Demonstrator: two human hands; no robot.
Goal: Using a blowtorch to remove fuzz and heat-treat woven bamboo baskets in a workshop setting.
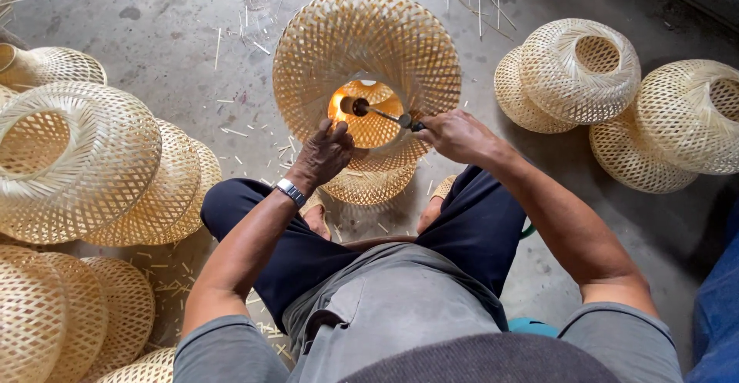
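A round woven bamboo lampshade point(362, 44) stands on the concrete floor in front of my knees, its opening turned towards me. My left hand point(323, 154) grips the near rim of that opening. My right hand point(454, 134) holds a thin metal torch point(382, 113) by its handle. The torch's nozzle points into the opening, and an orange glow lights the inside of the shade. A wristwatch point(291, 191) sits on my left wrist.
Several finished woven shades are piled at the left point(73, 160) and lower left point(61, 314). More lie at the right point(577, 67) and far right point(685, 113). Bamboo slivers litter the floor point(231, 44). A blue object point(720, 306) is at the right edge.
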